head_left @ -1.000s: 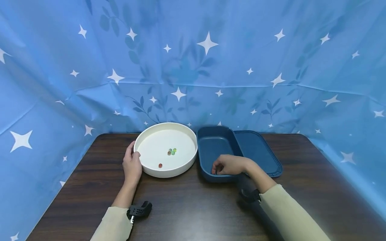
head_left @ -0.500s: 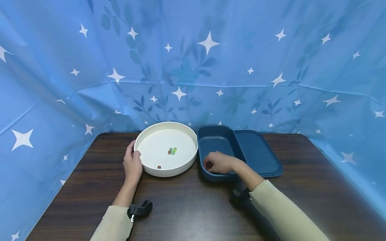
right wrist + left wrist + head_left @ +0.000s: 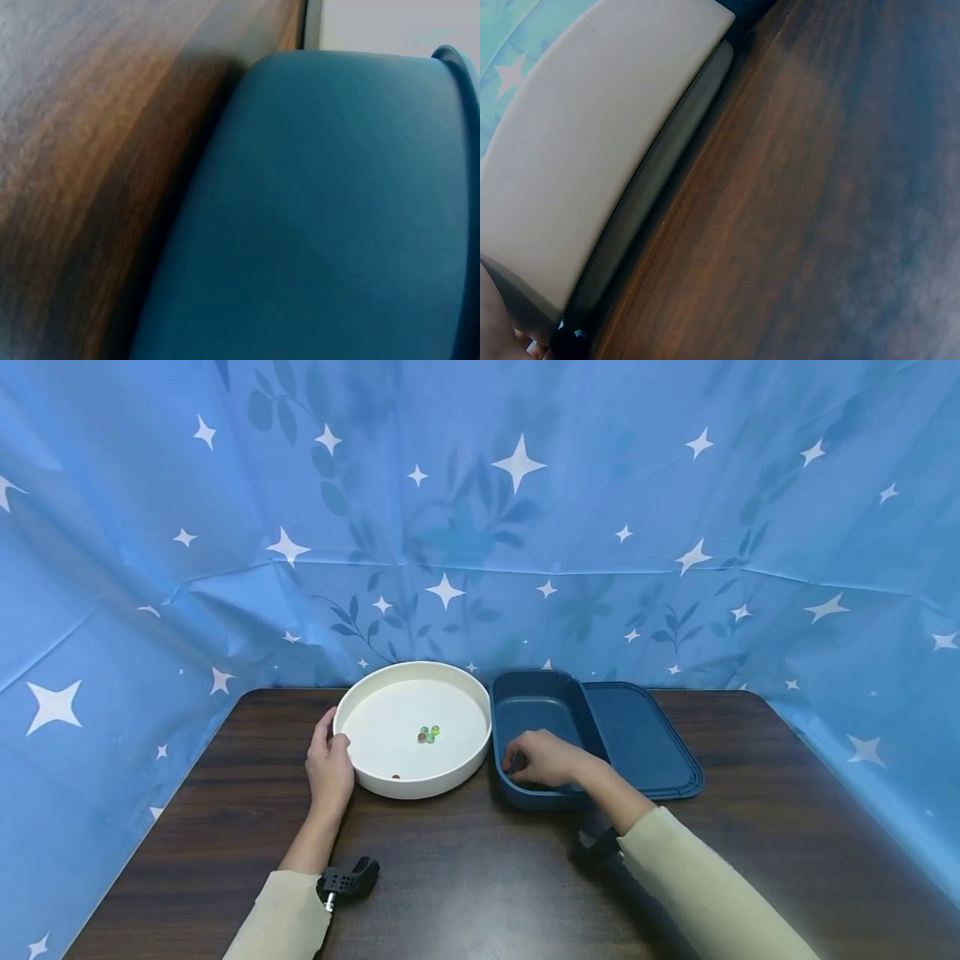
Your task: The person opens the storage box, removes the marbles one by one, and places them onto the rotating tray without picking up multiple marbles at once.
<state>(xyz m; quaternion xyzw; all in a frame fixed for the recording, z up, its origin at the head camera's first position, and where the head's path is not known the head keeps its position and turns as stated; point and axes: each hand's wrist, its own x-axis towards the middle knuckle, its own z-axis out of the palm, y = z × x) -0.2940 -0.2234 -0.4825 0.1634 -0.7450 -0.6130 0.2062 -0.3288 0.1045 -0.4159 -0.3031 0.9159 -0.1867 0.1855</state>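
Observation:
My left hand [image 3: 330, 777] grips the left side of a round white tray [image 3: 416, 787], thumb at the rim. On the tray's floor several small glass marbles [image 3: 430, 737], green and reddish, sit in a cluster. One reddish-brown marble [image 3: 396, 776] lies apart near the front wall, partly hidden by it. Over the near end of a dark blue box [image 3: 536, 714], my right hand [image 3: 551, 758] reaches down with bent fingers. Whether the fingertips hold anything is hidden. In the right wrist view the blue box's outer wall [image 3: 315, 210] fills most of the picture.
A flat dark blue lid [image 3: 645, 739] lies against the box's right side. The white tray and blue box stand side by side on a dark wooden table [image 3: 465, 877]. Behind them hangs a blue curtain [image 3: 480, 527] with white stars.
My right hand has shifted left inside the blue box. The lone reddish marble has rolled slightly towards the tray's front wall. The left hand stays on the tray.

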